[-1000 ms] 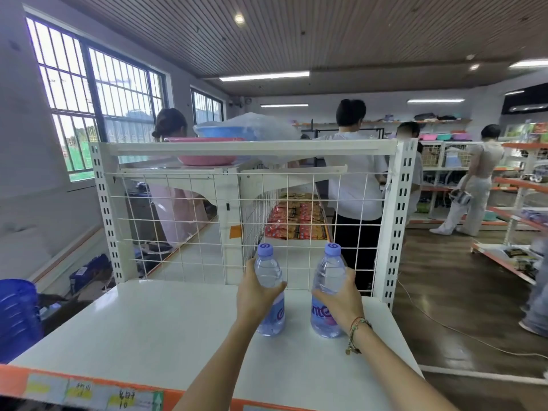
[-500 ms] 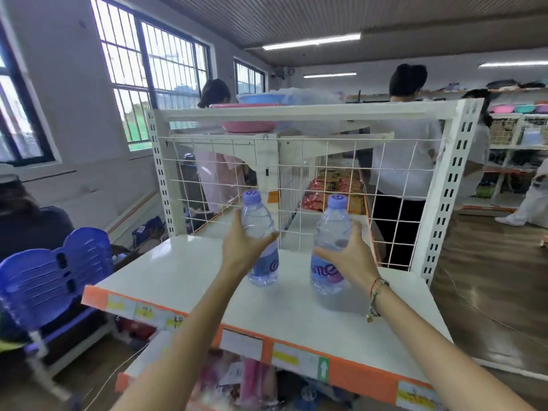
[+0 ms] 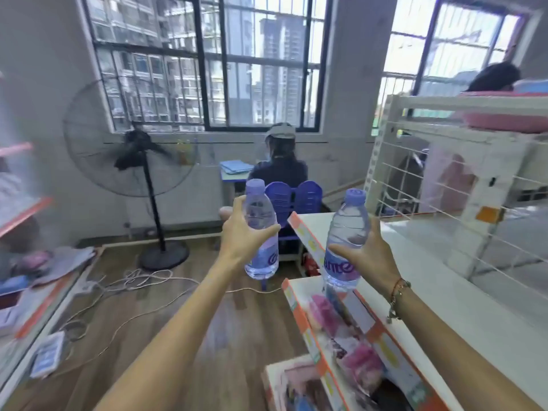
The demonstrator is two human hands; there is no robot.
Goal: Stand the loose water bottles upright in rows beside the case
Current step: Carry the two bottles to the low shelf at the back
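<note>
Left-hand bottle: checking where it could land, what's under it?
Wooden floor and a cable lie below the left-hand bottle, not the white shelf. The left hand covers part of its side.

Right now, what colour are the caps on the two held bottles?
Both are pale purple: the left bottle's cap and the right bottle's cap, seen in the head view.

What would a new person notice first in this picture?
Two bottles with purple caps, held up in mid-air: the left hand grips the left bottle over the floor, the right hand grips the right bottle by the white shelf edge. Behind, a big fan stands under the barred window.
</note>
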